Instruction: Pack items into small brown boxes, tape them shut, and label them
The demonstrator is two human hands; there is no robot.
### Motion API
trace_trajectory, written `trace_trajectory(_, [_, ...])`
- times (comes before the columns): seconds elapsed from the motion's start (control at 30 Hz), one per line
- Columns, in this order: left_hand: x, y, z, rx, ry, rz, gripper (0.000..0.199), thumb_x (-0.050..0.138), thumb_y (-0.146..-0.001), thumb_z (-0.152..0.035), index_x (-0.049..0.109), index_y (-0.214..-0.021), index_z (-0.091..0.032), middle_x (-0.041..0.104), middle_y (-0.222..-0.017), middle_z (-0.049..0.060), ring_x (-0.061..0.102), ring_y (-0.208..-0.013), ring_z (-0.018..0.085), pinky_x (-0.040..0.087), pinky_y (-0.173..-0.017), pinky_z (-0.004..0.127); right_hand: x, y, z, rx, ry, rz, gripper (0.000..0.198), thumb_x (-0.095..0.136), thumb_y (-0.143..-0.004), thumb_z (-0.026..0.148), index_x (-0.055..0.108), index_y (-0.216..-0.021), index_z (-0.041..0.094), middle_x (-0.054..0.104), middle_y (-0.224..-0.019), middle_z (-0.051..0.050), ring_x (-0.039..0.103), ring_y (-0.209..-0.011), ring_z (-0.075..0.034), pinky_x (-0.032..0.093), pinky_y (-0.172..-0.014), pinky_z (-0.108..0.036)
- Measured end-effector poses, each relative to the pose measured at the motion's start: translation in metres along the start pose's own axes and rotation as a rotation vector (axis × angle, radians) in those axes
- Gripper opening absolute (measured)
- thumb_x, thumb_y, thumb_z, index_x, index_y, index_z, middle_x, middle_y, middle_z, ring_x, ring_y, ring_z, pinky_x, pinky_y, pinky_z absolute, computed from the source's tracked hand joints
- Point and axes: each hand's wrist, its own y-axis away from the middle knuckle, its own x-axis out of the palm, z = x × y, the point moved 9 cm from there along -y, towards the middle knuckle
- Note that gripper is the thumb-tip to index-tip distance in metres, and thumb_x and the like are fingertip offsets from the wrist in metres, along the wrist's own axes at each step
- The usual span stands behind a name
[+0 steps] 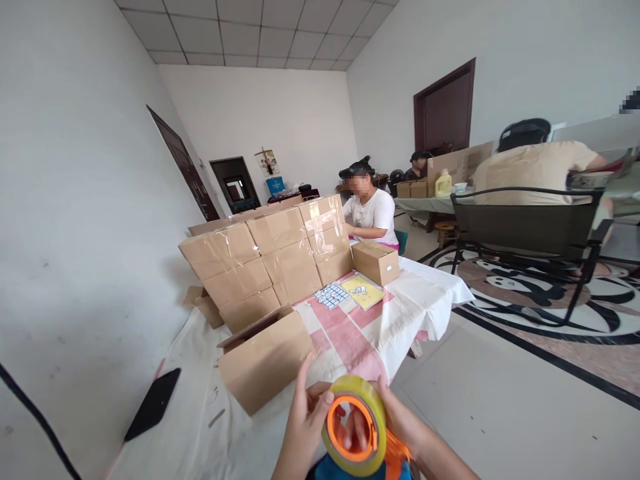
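Note:
Low in front of me, an orange tape dispenser (397,453) carries a yellowish roll of packing tape (377,408). My right hand (403,417) grips it from the right, and fingers show through the orange hub. At the roll's left edge is my left hand (303,417), thumb against the tape and index finger pointing up. Whether it pinches a loose tape end cannot be made out. Just beyond my left hand a cardboard box (267,360) stands tilted on the table, its top flaps partly raised.
Stacked, taped boxes (253,257) form a wall across the table (425,293). Near them lie a yellow picture sheet (363,291), a blue-and-white patterned piece (331,295) and a smaller box (375,262). A black flat object (153,405) lies left. A person (373,213) sits beyond; others work right.

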Motion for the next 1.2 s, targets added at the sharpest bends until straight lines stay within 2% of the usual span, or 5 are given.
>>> trace_trajectory(0.23, [-0.009, -0.003, -0.004, 0.043, -0.021, -0.064, 0.103, 0.064, -0.084, -0.062, 0.008, -0.161, -0.021, 0.074, -0.110, 0.014, 0.072, -0.101, 0.029, 0.060, -0.081, 0.039, -0.013, 0.009, 0.045, -0.172, 0.666, -0.231, 0.039, 0.065, -0.090, 0.053, 0.068, -0.101, 0.016, 0.069, -0.092, -0.005, 0.063, -0.084, -0.021, 0.049, -0.072, -0.029])
trace_trajectory(0.43, [-0.045, -0.003, -0.003, 0.035, -0.082, -0.233, 0.076, 0.074, -0.077, -0.057, 0.050, -0.145, -0.032, 0.016, -0.170, 0.011, 0.062, -0.126, 0.034, 0.062, -0.077, 0.034, -0.073, -0.021, 0.110, -0.225, 1.166, -0.576, 0.042, 0.054, -0.093, 0.057, 0.062, -0.104, 0.017, 0.068, -0.081, -0.005, 0.063, -0.072, -0.022, 0.047, -0.063, -0.030])
trace_trajectory(0.57, [-0.072, 0.006, -0.019, 0.131, -0.126, -0.460, 0.051, 0.080, -0.071, -0.050, 0.071, -0.112, -0.020, 0.074, -0.112, 0.013, 0.072, -0.085, 0.021, 0.056, -0.061, 0.026, -0.128, -0.070, 0.146, -0.205, 1.406, -0.813, 0.041, 0.062, -0.085, 0.055, 0.059, -0.099, 0.016, 0.069, -0.082, -0.008, 0.064, -0.075, -0.024, 0.045, -0.065, -0.030])
trace_trajectory(0.73, [-0.090, 0.005, -0.024, 0.092, -0.004, -0.509, 0.051, 0.080, -0.073, -0.043, 0.066, -0.117, -0.020, 0.072, -0.071, -0.001, 0.057, -0.054, 0.009, 0.041, -0.046, 0.018, -0.152, -0.109, 0.143, -0.077, 1.517, -0.898, 0.053, 0.067, -0.082, 0.053, 0.058, -0.114, 0.012, 0.068, -0.111, -0.020, 0.061, -0.105, -0.033, 0.047, -0.085, -0.039])
trace_trajectory(1.2, [-0.090, 0.029, -0.053, 0.157, 0.039, -0.365, 0.044, 0.081, -0.076, -0.040, 0.066, -0.115, -0.026, 0.077, -0.081, 0.001, 0.052, -0.051, 0.008, 0.036, -0.048, 0.022, 0.125, -0.121, 0.087, -0.559, 1.120, 0.105, 0.019, 0.071, -0.090, 0.043, 0.071, -0.088, 0.024, 0.068, -0.098, -0.004, 0.064, -0.099, -0.021, 0.049, -0.096, -0.041])
